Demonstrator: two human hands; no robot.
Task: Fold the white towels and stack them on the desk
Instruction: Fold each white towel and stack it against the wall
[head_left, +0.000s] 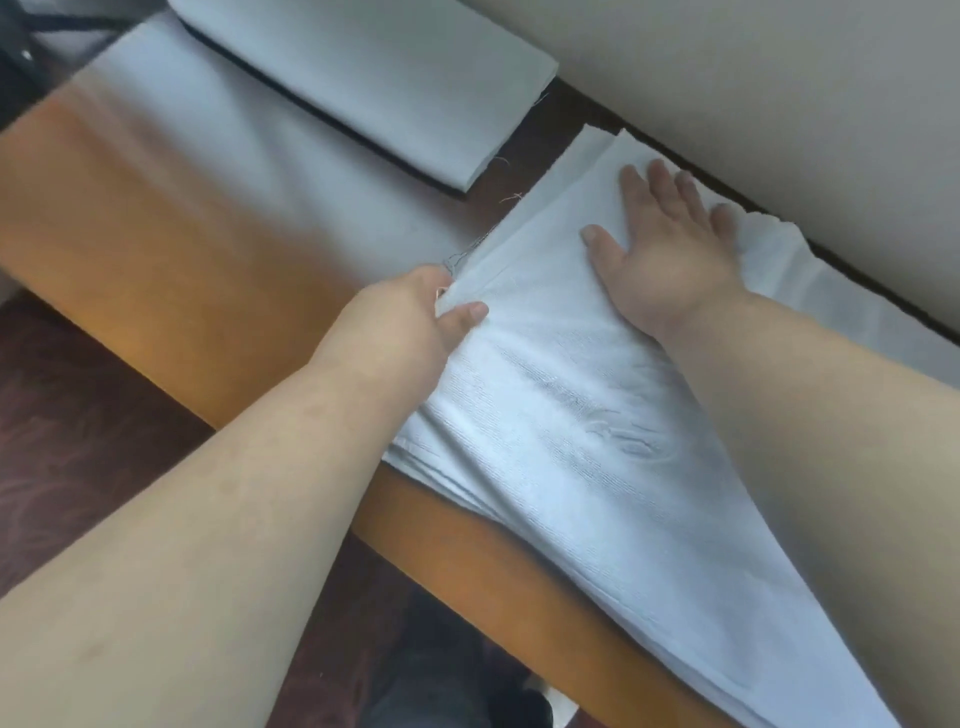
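Plain white terry towel (597, 405); orange-brown wooden desk (171, 249); dark maroon swirl-patterned carpet (78, 415) at eight o'clock; beige wall (779, 78).

Beige wall (779, 78) behind; dark patterned floor (78, 415) below (dark shoes (441, 696) bottom edge).

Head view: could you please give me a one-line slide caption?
Left hand pinches the white towel edge while the right hand presses it flat on the desk.
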